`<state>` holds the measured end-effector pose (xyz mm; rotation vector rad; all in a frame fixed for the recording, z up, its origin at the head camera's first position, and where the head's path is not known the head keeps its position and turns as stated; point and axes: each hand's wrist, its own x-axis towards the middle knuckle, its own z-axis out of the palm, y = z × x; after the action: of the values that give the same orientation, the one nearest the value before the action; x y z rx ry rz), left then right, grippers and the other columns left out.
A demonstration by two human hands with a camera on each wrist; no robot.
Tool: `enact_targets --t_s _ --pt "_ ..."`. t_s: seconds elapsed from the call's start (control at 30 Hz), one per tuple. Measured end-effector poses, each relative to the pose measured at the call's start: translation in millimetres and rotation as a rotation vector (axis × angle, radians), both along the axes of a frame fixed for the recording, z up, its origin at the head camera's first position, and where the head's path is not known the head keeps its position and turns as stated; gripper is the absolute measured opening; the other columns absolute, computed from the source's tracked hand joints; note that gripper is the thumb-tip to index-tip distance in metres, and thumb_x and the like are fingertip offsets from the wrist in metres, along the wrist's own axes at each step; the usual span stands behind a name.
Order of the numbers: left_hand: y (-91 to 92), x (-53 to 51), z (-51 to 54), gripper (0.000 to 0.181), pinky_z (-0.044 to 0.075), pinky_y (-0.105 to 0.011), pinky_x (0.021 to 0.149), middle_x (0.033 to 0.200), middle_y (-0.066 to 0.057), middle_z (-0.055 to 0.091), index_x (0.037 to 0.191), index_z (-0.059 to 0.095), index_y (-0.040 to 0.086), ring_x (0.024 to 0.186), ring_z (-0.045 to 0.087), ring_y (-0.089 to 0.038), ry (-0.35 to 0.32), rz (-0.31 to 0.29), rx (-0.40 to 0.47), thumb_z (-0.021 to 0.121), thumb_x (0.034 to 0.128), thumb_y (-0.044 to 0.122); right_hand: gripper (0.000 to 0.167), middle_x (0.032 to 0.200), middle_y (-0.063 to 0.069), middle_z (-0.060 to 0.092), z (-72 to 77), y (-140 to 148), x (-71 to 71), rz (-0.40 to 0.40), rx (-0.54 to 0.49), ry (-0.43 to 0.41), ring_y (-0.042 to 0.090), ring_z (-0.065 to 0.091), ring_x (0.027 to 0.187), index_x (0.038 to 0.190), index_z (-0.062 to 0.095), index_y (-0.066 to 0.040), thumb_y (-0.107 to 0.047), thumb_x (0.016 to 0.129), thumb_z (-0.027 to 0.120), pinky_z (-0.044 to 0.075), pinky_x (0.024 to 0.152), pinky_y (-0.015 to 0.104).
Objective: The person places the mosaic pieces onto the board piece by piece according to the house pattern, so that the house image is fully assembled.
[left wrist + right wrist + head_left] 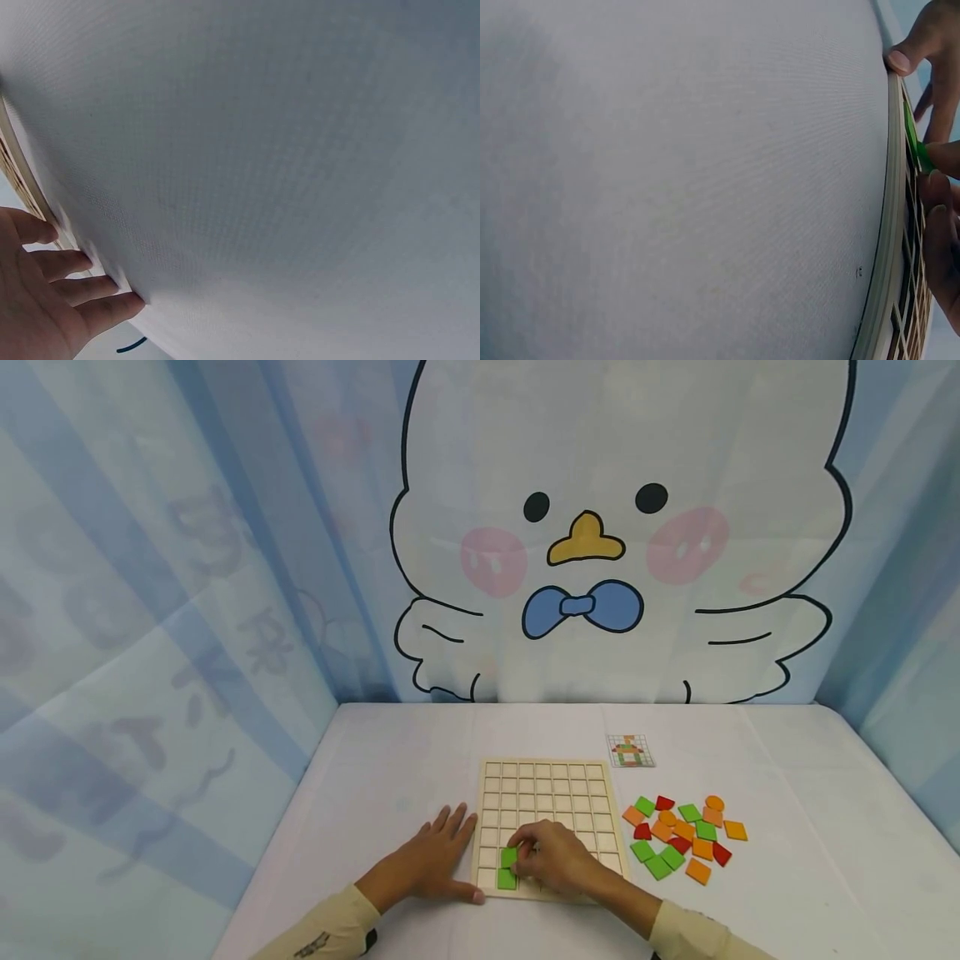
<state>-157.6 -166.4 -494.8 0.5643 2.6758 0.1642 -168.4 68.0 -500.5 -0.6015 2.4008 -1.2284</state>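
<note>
On the white worktop [375,793], here's the wooden grid board [543,793], and both hands are right at it! The left hand [435,860] lies spread wide along the board's left edge, thumb against the near corner. And the right hand [557,858], over the near part of the grid, has a neat pinch on a raised green tile [509,857], thumb and fingers drawn narrow around it. Just nearer the person, a second green tile [507,880] sits in the nearest row, second column from the left. Off to the right, what a scatter: loose pieces [683,831] in green, orange and red! Beyond them, near the board's far-right corner, lies a small picture card [630,750].
</note>
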Motion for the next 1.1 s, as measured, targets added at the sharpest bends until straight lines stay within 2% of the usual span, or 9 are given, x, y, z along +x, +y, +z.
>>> enact_targets --t_s 0.5,0.8,1.1 --pt "0.0 -0.9 -2.3 0.118 0.034 -0.06 0.115 0.167 -0.016 0.02 0.16 0.026 0.011 0.152 0.023 -0.041 0.01 -0.01 -0.018 0.063 0.0734 0.083 0.021 0.074 -0.01 0.061 -0.4 -1.1 1.1 -0.012 0.083 0.076 0.006 0.053 0.062 0.099 0.073 -0.011 -0.014 0.08 0.082 0.04 0.054 0.021" --pt "0.4 0.6 0.7 0.118 0.033 -0.06 0.115 0.167 -0.018 0.021 0.159 0.027 0.009 0.152 0.023 -0.042 0.013 -0.013 -0.012 0.064 0.0742 0.081 0.02 0.074 -0.009 0.061 -1.2 -2.6 2.0 -0.002 0.089 0.109 0.005 0.052 0.06 0.099 0.074 -0.009 -0.015 0.081 0.082 0.039 0.052 0.021" --pt "0.3 -0.1 -0.8 0.118 0.033 -0.06 0.115 0.167 -0.018 0.02 0.159 0.026 0.009 0.152 0.022 -0.042 0.007 -0.012 -0.01 0.064 0.0742 0.081 0.02 0.074 -0.01 0.06 -3.0 -2.7 -0.2 0.01 0.105 0.133 0.004 0.052 0.06 0.1 0.075 -0.009 -0.018 0.083 0.081 0.04 0.052 0.021"
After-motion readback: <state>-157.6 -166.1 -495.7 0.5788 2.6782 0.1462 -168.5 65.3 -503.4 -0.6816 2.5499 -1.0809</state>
